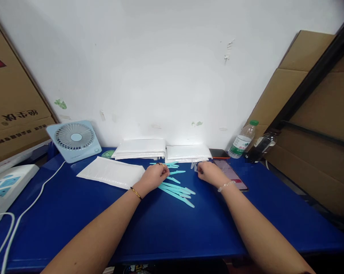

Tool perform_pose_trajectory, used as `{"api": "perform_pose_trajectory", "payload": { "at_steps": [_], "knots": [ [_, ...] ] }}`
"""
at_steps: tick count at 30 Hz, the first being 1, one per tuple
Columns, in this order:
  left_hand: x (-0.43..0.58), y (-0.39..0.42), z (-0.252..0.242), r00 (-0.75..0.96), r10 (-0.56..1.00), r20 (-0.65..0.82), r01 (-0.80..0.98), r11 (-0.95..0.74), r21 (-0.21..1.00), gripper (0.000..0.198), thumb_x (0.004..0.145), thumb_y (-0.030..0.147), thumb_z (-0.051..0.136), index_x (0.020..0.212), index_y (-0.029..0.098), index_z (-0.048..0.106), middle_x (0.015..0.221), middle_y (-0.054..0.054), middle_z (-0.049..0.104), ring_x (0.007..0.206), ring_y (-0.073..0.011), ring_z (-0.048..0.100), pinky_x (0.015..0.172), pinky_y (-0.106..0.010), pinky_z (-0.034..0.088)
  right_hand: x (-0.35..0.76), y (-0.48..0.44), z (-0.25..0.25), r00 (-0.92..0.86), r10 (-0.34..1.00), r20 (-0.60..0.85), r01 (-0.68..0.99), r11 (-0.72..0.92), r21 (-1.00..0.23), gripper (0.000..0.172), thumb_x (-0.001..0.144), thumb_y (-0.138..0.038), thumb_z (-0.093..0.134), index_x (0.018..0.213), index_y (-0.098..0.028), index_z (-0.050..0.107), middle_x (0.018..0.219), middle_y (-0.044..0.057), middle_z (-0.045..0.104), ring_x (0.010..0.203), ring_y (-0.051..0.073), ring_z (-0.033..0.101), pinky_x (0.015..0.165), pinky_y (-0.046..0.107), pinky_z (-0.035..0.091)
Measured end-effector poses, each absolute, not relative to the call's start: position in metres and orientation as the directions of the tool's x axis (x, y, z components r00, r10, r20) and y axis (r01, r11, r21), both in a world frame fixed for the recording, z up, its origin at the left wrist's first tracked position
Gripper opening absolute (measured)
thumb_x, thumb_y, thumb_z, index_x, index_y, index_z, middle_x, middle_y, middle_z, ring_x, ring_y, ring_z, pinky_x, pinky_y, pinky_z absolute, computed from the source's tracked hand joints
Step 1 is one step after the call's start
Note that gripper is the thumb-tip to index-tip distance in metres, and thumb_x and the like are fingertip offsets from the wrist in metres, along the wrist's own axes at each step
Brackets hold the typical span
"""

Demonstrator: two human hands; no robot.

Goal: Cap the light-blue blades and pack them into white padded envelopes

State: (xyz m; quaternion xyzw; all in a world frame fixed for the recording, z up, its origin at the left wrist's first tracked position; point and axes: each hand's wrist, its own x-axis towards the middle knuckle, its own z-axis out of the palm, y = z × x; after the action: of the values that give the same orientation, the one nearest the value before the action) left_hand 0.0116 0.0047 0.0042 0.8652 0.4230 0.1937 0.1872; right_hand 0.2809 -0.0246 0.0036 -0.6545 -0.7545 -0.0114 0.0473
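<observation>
Left hand (154, 177): curled, fingertips on thin turquoise plastic sticks (176, 189), mid blue worktop (160, 228). Right hand (208, 173): pinching small clear piece (193, 166), beside phone (231, 174) near rear edge.

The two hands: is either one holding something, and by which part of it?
The left hand rests on the turquoise sticks, fingers curled; a grip cannot be told. The right hand pinches a small pale piece at its fingertips; which part is too small to tell.

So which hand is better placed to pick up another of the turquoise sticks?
Probably the left hand: it rests right beside the turquoise sticks on the blue table. The right hand sits apart from them, by the phone, pinching a small pale piece.
</observation>
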Motion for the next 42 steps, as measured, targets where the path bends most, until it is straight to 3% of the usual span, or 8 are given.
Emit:
{"api": "perform_pose_trajectory", "payload": {
  "at_steps": [3,5,8,11,13,17,34,42],
  "knots": [
    [0.011,0.004,0.006,0.544,0.827,0.141,0.644,-0.520,0.561,0.022,0.083,0.036,0.047,0.080,0.020,0.061,0.075,-0.002,0.063,0.069,-0.0161,0.057,0.058,-0.024,0.039,0.268,-0.024,0.001,-0.151,0.980,0.127,0.989,0.151,0.007,0.010,0.075,-0.015,0.051,0.078,-0.015,0.061,0.084,0.012,0.064,0.074,0.021,0.061,0.066,0.027,0.040],
    [0.011,0.005,0.006,0.536,0.834,0.126,0.628,-0.495,0.600,0.024,0.083,0.038,0.046,0.081,0.020,0.061,0.074,-0.002,0.062,0.068,-0.0157,0.056,0.057,-0.024,0.039,0.265,-0.025,-0.001,-0.158,0.975,0.154,0.984,0.168,-0.056,0.008,0.073,-0.013,0.052,0.075,-0.016,0.059,0.082,0.010,0.064,0.072,0.020,0.060,0.065,0.027,0.041],
    [0.011,0.007,0.004,0.534,0.836,0.123,0.595,-0.475,0.648,0.025,0.083,0.040,0.046,0.081,0.019,0.060,0.073,-0.001,0.061,0.066,-0.0149,0.055,0.058,-0.024,0.039,0.265,-0.026,-0.003,-0.144,0.969,0.203,0.893,0.215,-0.395,0.004,0.072,-0.016,0.053,0.074,-0.017,0.056,0.071,0.004,0.062,0.064,0.015,0.058,0.062,0.025,0.042],
    [0.011,0.009,0.001,0.533,0.837,0.125,0.563,-0.462,0.685,0.027,0.082,0.042,0.047,0.081,0.019,0.060,0.072,0.000,0.061,0.065,-0.0143,0.053,0.058,-0.024,0.038,0.266,-0.026,-0.001,-0.070,0.966,0.251,0.542,0.248,-0.803,0.016,0.075,-0.026,0.055,0.089,-0.018,0.054,0.067,-0.001,0.060,0.057,0.013,0.058,0.055,0.024,0.044],
    [0.011,0.009,0.001,0.530,0.840,0.119,0.550,-0.447,0.706,0.029,0.082,0.044,0.047,0.081,0.018,0.061,0.071,0.000,0.061,0.064,-0.0140,0.052,0.058,-0.024,0.038,0.264,-0.027,0.003,-0.024,0.964,0.265,0.301,0.259,-0.918,0.024,0.074,-0.031,0.059,0.093,-0.018,0.052,0.068,-0.001,0.060,0.058,0.014,0.060,0.051,0.024,0.044],
    [0.012,0.008,0.003,0.527,0.842,0.114,0.535,-0.433,0.725,0.030,0.081,0.044,0.047,0.081,0.017,0.061,0.072,-0.001,0.060,0.064,-0.0138,0.051,0.057,-0.024,0.037,0.256,-0.031,0.010,0.019,0.966,0.257,0.121,0.253,-0.960,0.028,0.071,-0.037,0.067,0.086,-0.018,0.053,0.068,0.001,0.062,0.060,0.014,0.061,0.047,0.022,0.042],
    [0.011,0.007,0.004,0.536,0.835,0.127,0.497,-0.433,0.752,0.027,0.080,0.041,0.049,0.079,0.017,0.061,0.070,0.000,0.059,0.062,-0.0134,0.048,0.055,-0.024,0.035,0.262,-0.029,0.006,-0.078,0.981,0.179,0.084,0.186,-0.979,0.027,0.072,-0.039,0.071,0.081,-0.016,0.063,0.069,0.003,0.067,0.054,0.012,0.060,0.049,0.023,0.045],
    [0.010,0.008,0.002,0.524,0.845,0.106,0.500,-0.407,0.765,0.027,0.080,0.043,0.050,0.078,0.018,0.059,0.067,0.001,0.055,0.060,-0.0122,0.046,0.053,-0.023,0.033,0.270,-0.029,0.011,0.000,0.992,0.125,-0.025,0.125,-0.992,0.029,0.068,-0.039,0.075,0.083,-0.015,0.066,0.071,0.005,0.069,0.060,0.014,0.064,0.053,0.024,0.047]
  ]
}}
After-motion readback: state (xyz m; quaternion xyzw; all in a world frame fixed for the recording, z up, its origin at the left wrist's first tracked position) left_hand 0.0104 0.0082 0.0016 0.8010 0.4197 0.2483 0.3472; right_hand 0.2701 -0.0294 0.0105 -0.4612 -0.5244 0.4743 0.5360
